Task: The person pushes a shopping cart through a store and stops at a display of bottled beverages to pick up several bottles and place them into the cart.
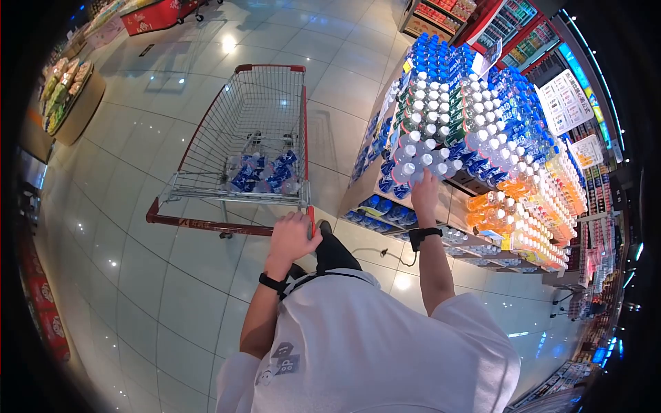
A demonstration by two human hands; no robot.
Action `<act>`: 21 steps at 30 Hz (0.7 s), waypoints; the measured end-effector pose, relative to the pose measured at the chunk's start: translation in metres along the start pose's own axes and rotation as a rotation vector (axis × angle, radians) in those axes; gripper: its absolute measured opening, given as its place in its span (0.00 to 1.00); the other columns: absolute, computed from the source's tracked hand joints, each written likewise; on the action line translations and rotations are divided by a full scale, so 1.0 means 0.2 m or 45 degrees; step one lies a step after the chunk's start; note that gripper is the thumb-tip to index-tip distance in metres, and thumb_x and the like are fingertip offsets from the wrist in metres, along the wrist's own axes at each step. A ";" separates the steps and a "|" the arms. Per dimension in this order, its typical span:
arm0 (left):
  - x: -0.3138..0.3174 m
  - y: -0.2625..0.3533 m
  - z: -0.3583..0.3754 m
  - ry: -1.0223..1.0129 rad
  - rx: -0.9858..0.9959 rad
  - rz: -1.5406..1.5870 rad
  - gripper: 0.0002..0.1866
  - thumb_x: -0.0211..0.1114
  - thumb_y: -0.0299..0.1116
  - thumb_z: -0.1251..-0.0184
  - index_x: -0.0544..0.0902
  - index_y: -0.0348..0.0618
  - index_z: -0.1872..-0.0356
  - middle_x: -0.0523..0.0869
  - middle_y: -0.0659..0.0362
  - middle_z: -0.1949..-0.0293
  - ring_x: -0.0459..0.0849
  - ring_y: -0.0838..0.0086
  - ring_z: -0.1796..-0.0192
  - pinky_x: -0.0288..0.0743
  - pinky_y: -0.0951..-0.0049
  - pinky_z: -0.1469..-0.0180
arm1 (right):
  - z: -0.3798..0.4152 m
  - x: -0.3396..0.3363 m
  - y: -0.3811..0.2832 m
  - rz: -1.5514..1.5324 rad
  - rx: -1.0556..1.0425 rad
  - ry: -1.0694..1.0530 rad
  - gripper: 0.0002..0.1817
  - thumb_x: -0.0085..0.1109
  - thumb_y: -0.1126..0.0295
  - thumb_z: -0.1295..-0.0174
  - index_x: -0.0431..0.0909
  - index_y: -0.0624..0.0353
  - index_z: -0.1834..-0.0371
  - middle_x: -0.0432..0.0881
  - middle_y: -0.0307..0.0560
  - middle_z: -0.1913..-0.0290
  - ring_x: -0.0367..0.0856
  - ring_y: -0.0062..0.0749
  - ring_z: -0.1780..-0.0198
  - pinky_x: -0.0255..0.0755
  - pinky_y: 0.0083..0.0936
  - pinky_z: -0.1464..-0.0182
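My left hand (295, 241) is closed over the right end of the red shopping cart handle (227, 228). In the wire cart (241, 131) lie several clear bottles with blue labels (265, 173), gathered at the end near me. On my right, my right hand (425, 196) reaches to the front edge of a drinks display, its fingers closed at a clear white-capped bottle (416, 177). My fingers hide part of that bottle. More white-capped bottles (428, 129) stand in tight rows just beyond it.
Blue-capped bottles (434, 51) fill the display's far side, and orange drinks (492, 213) stand on its near right. A white sign (564, 101) rises behind. Red drink coolers (506, 27) are at the back. A produce stand (72, 100) is on the left; tiled floor (186, 296) surrounds the cart.
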State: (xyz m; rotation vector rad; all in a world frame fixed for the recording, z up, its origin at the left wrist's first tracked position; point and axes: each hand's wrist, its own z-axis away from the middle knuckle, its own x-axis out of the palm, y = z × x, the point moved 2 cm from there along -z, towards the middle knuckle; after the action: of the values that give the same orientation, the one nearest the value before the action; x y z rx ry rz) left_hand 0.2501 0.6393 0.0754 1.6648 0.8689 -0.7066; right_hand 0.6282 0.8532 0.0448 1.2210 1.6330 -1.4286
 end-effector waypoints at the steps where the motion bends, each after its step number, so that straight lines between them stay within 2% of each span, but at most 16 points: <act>1: 0.00 0.00 0.00 0.001 0.000 -0.003 0.17 0.73 0.44 0.41 0.87 0.37 0.67 0.86 0.48 0.67 0.88 0.49 0.60 0.83 0.51 0.54 | -0.01 0.00 0.00 0.039 0.031 -0.026 0.27 0.66 0.70 0.27 0.73 0.53 0.25 0.78 0.66 0.34 0.79 0.69 0.33 0.79 0.55 0.36; 3: 0.00 0.00 0.00 0.011 0.011 -0.004 0.17 0.73 0.44 0.41 0.87 0.37 0.67 0.87 0.49 0.67 0.88 0.50 0.60 0.83 0.51 0.54 | -0.03 0.00 0.01 0.077 0.056 -0.057 0.25 0.66 0.68 0.26 0.75 0.53 0.27 0.79 0.66 0.35 0.80 0.69 0.34 0.79 0.55 0.36; 5: 0.01 -0.01 0.01 0.017 0.019 -0.017 0.18 0.74 0.45 0.40 0.86 0.37 0.68 0.87 0.49 0.67 0.89 0.51 0.60 0.84 0.51 0.54 | -0.04 0.01 0.03 0.212 0.078 -0.024 0.25 0.67 0.63 0.26 0.76 0.52 0.28 0.80 0.64 0.36 0.86 0.66 0.38 0.84 0.58 0.45; 9: 0.02 -0.01 0.00 0.019 0.027 -0.044 0.19 0.73 0.47 0.38 0.87 0.38 0.68 0.88 0.50 0.67 0.89 0.52 0.60 0.84 0.52 0.55 | 0.04 -0.04 0.04 0.201 0.174 0.065 0.25 0.67 0.57 0.26 0.78 0.52 0.30 0.83 0.64 0.40 0.87 0.68 0.41 0.83 0.59 0.46; 12: 0.03 -0.01 0.01 0.048 0.014 -0.017 0.18 0.72 0.46 0.39 0.86 0.38 0.68 0.87 0.50 0.67 0.88 0.51 0.61 0.84 0.51 0.55 | 0.16 -0.12 0.01 0.129 0.171 0.120 0.23 0.65 0.55 0.25 0.78 0.53 0.32 0.83 0.67 0.39 0.87 0.69 0.42 0.83 0.60 0.47; 13: 0.04 -0.01 0.01 0.057 -0.003 -0.016 0.18 0.72 0.46 0.39 0.86 0.38 0.68 0.87 0.50 0.67 0.88 0.51 0.61 0.84 0.51 0.55 | 0.18 -0.11 0.04 0.088 0.053 0.253 0.24 0.65 0.53 0.25 0.78 0.56 0.35 0.87 0.69 0.43 0.88 0.70 0.46 0.82 0.61 0.48; 14: 0.04 -0.01 0.01 0.056 0.008 -0.019 0.18 0.72 0.46 0.39 0.86 0.39 0.68 0.87 0.50 0.67 0.88 0.52 0.60 0.84 0.52 0.55 | 0.20 -0.10 0.08 0.089 0.034 0.244 0.24 0.65 0.53 0.25 0.78 0.56 0.35 0.87 0.69 0.43 0.88 0.70 0.46 0.82 0.61 0.48; 16: 0.04 -0.01 0.01 0.062 0.001 -0.024 0.18 0.72 0.47 0.39 0.86 0.39 0.68 0.88 0.50 0.67 0.88 0.52 0.60 0.84 0.52 0.56 | 0.23 -0.10 0.13 0.042 0.119 0.166 0.26 0.66 0.51 0.26 0.78 0.60 0.38 0.90 0.69 0.49 0.89 0.71 0.48 0.81 0.61 0.48; 17: 0.04 -0.02 0.01 0.076 0.015 -0.026 0.18 0.72 0.47 0.39 0.86 0.39 0.68 0.88 0.50 0.67 0.88 0.52 0.60 0.83 0.52 0.56 | 0.27 -0.09 0.14 0.019 0.125 0.241 0.27 0.67 0.49 0.26 0.77 0.63 0.42 0.91 0.71 0.55 0.89 0.73 0.50 0.81 0.61 0.48; 18: 0.04 -0.02 0.01 0.089 0.030 -0.029 0.18 0.72 0.47 0.38 0.86 0.39 0.68 0.88 0.49 0.67 0.88 0.52 0.60 0.83 0.53 0.56 | 0.30 -0.07 0.15 0.017 0.111 0.232 0.27 0.67 0.49 0.26 0.77 0.63 0.42 0.91 0.71 0.55 0.89 0.73 0.50 0.81 0.61 0.48; 20: 0.05 -0.02 0.02 0.089 0.031 -0.044 0.18 0.72 0.47 0.38 0.86 0.39 0.68 0.88 0.49 0.67 0.88 0.52 0.61 0.83 0.53 0.57 | 0.35 -0.04 0.18 -0.003 0.297 0.199 0.27 0.67 0.48 0.26 0.76 0.63 0.46 0.90 0.75 0.54 0.89 0.74 0.49 0.81 0.61 0.48; 21: 0.04 -0.02 0.02 0.083 0.048 -0.056 0.19 0.72 0.47 0.38 0.86 0.39 0.68 0.88 0.48 0.67 0.88 0.52 0.61 0.83 0.53 0.57 | 0.38 -0.02 0.20 -0.001 0.292 0.192 0.27 0.67 0.48 0.26 0.76 0.63 0.46 0.90 0.75 0.54 0.89 0.74 0.49 0.81 0.61 0.48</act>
State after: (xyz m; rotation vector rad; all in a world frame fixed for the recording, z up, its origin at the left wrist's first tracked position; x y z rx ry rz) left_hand 0.2523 0.6385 0.0659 1.7149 0.9458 -0.7055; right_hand 0.6590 0.7774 0.0185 1.4883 1.6000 -1.5917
